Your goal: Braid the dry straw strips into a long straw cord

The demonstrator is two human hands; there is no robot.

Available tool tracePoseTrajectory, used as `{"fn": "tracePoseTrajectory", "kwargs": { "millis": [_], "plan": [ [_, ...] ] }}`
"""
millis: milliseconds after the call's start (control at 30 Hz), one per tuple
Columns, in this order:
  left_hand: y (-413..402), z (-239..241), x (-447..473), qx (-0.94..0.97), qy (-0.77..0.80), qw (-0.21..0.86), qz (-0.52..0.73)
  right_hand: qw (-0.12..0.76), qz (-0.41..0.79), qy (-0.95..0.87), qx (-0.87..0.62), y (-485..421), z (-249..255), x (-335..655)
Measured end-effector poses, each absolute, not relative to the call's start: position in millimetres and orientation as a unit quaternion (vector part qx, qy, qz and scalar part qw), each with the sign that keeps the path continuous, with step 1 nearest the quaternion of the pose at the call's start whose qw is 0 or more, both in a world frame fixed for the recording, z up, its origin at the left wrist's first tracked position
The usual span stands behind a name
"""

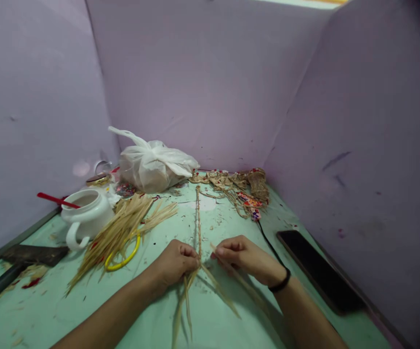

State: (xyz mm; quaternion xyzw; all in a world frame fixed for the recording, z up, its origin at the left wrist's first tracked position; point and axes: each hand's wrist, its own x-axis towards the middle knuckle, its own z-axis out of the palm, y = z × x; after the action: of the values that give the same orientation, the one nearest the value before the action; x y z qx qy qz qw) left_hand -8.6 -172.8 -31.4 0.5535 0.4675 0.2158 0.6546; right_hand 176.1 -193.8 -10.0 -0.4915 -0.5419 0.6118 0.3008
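A thin plaited straw cord [198,213] runs away from me across the pale green table [64,300]. My left hand [175,264] is closed, pinching the near end of the plait where loose straw strands [186,303] fan out toward me. My right hand [244,257], with a black band on its wrist, is closed on one loose straw strand [227,271] that slants off to the right. The two hands sit close together, a few centimetres apart.
A heap of straw strips [122,228] lies left over a yellow ring [124,259], beside a white cup [86,215] with a red stick. A white plastic bag [151,162], finished woven pieces [246,189], a dark phone [320,269] and a dark tool [17,261] lie around; purple panels enclose the table.
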Motion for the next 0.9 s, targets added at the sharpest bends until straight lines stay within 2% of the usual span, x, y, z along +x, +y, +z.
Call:
{"fn": "tracePoseTrajectory", "kwargs": {
  "millis": [533, 767, 900],
  "plan": [
    [-176, -31, -6, 0.548, 0.484, 0.648, 0.215, 0.254, 0.682, -0.473, -0.496, -195, -26, 159],
    [-176, -32, -6, 0.551, 0.477, 0.65, 0.217, 0.294, 0.72, -0.383, -0.498, -197, -26, 146],
    [-174, -33, -7, 0.566, 0.476, 0.638, 0.214, 0.312, 0.69, -0.396, -0.519, -197, -28, 139]
  ]
}}
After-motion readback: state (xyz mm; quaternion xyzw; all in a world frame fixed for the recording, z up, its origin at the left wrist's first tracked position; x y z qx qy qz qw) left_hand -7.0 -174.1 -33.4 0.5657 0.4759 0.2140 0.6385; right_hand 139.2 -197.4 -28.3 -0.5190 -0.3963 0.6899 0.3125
